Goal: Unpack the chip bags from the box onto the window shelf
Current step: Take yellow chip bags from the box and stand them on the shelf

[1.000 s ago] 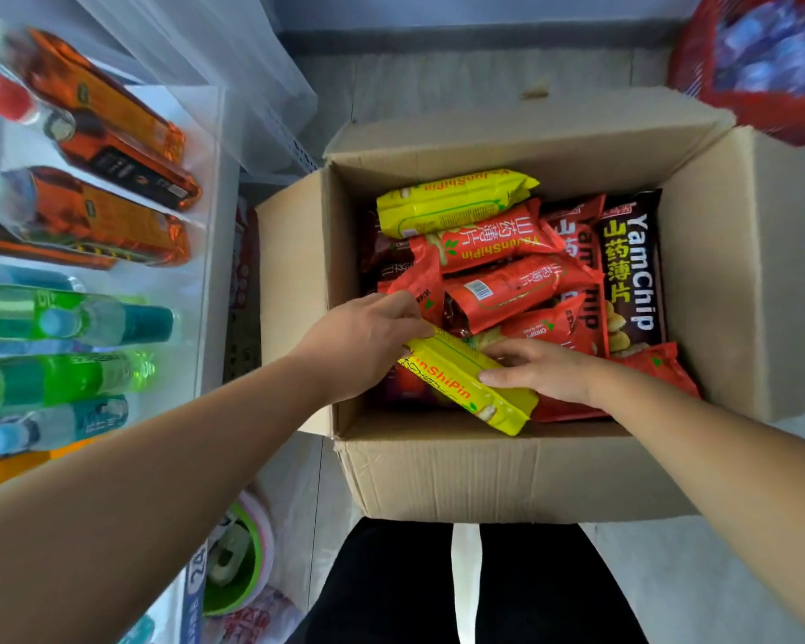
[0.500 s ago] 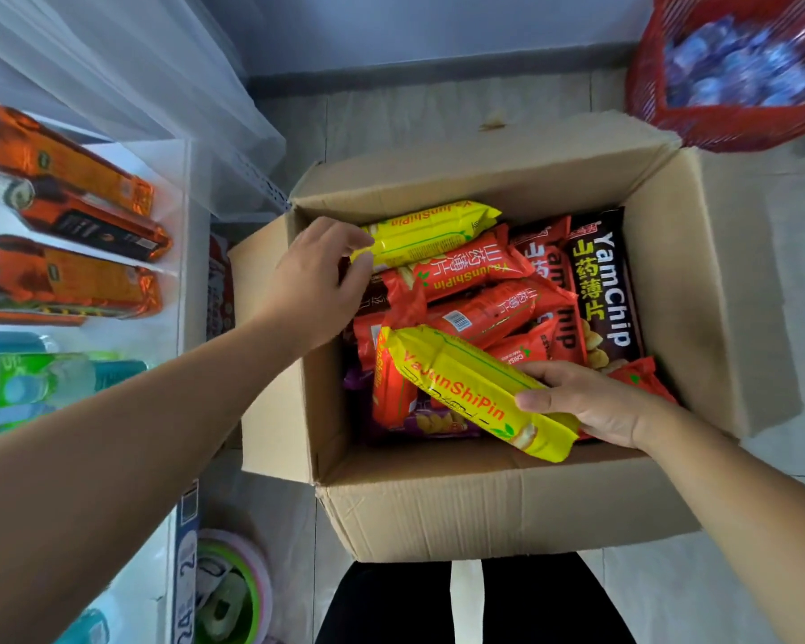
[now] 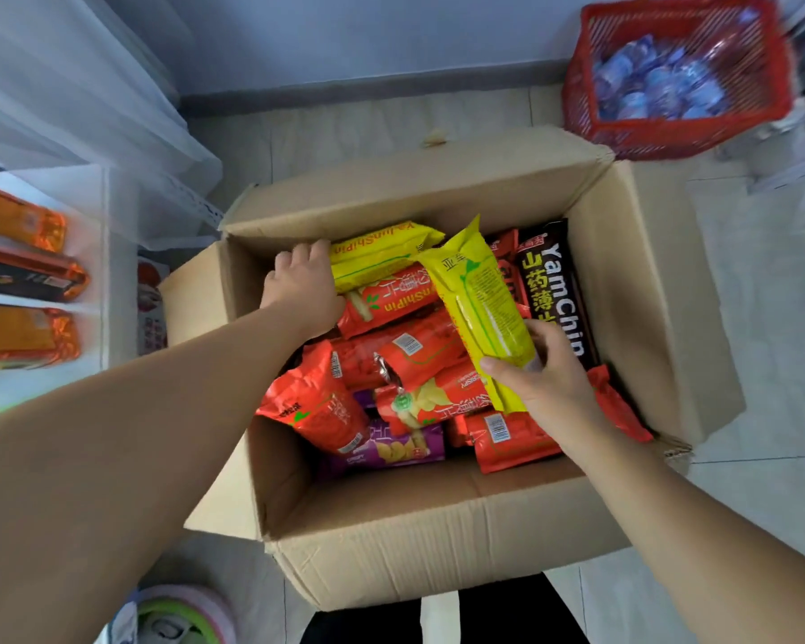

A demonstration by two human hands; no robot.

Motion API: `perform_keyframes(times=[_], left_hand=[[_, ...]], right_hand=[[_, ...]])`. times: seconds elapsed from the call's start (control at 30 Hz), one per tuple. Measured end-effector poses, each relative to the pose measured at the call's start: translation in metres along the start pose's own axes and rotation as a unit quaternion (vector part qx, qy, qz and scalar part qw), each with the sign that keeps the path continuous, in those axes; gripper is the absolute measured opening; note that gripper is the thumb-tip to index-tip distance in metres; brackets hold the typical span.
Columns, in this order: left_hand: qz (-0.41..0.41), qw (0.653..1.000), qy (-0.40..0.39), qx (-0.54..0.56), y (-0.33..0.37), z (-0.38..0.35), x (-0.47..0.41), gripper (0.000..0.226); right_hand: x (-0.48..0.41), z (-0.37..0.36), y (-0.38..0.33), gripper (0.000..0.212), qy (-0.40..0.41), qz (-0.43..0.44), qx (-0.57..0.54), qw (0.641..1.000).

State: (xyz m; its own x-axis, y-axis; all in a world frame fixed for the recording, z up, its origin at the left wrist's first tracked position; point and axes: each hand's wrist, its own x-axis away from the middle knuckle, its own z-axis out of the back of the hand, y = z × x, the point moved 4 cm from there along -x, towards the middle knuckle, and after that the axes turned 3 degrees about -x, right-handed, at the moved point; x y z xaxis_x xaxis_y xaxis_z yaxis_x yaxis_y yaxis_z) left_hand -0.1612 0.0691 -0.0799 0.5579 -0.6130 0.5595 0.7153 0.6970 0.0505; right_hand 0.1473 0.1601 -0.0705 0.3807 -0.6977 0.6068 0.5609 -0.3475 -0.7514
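I am looking down into a big cardboard box (image 3: pixel 438 550) on the floor. Its flaps are open. It is full of chip bags.

My right hand (image 3: pixel 547 381) is closed around the low end of a yellow bag (image 3: pixel 482 299). My thumb lies across the front of it and my other fingers are behind it. The bag is tilted up, with its top end pointing to the far side of the box. It is lifted above the other bags.

My left hand (image 3: pixel 300 288) is at the far left corner of the box. It is on the end of a second yellow bag (image 3: pixel 377 253), which lies flat at the back of the box. My fingers are curled down past the end of that bag, but I cannot tell if they have hold of it.

Under the yellow bags are many red bags (image 3: pixel 410 360). A black bag (image 3: pixel 554 295) lies along the right side of the box. A purple bag (image 3: pixel 391 450) peeks out near the front.

On my left is a white shelf (image 3: pixel 108 271) with orange packs (image 3: pixel 19 337) lying on it. Past the box, on the right, sits a red basket (image 3: pixel 670 132) with blue things in it.
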Motion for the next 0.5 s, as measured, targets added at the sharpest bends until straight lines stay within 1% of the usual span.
perform_keyframes(times=[0.07,0.13,0.17,0.23,0.3,0.33,0.37,0.43,0.47,0.5], left_hand=[[0.004,0.999,0.019,-0.035,-0.001,-0.007,-0.001,0.076],[0.003,0.998,0.054,-0.044,-0.003,-0.011,0.000,0.063],[0.001,0.997,0.068,-0.035,-0.004,-0.012,0.001,0.061],[-0.011,0.997,0.076,0.001,-0.006,-0.012,0.003,0.064],[-0.028,0.998,0.057,0.031,-0.006,-0.013,0.007,0.073],[-0.030,0.997,0.050,0.042,-0.006,-0.012,0.011,0.074],[-0.030,0.996,0.056,0.055,-0.006,-0.012,0.014,0.069],[-0.029,0.993,0.080,0.082,-0.007,-0.010,0.021,0.053],[-0.028,0.992,0.082,0.093,-0.008,-0.009,0.023,0.050],[-0.026,0.992,0.074,0.099,-0.009,-0.009,0.024,0.052]], right_hand=[[-0.001,-0.005,0.003,0.074,0.041,0.011,0.057,0.997],[-0.001,-0.010,0.005,0.079,0.049,0.017,0.078,0.996],[0.001,-0.012,0.003,0.077,0.041,0.008,0.068,0.997],[0.004,-0.015,0.002,0.065,0.023,-0.009,0.056,0.998],[0.004,-0.016,0.003,0.051,0.007,-0.017,0.046,0.999],[0.003,-0.018,0.002,0.046,-0.001,-0.016,0.041,0.999],[0.002,-0.019,0.002,0.041,-0.006,-0.019,0.039,0.999],[-0.002,-0.020,0.004,0.029,0.014,-0.024,0.050,0.998],[-0.004,-0.019,0.005,0.026,0.027,-0.022,0.054,0.998],[-0.004,-0.017,0.006,0.030,0.035,-0.018,0.053,0.998]])
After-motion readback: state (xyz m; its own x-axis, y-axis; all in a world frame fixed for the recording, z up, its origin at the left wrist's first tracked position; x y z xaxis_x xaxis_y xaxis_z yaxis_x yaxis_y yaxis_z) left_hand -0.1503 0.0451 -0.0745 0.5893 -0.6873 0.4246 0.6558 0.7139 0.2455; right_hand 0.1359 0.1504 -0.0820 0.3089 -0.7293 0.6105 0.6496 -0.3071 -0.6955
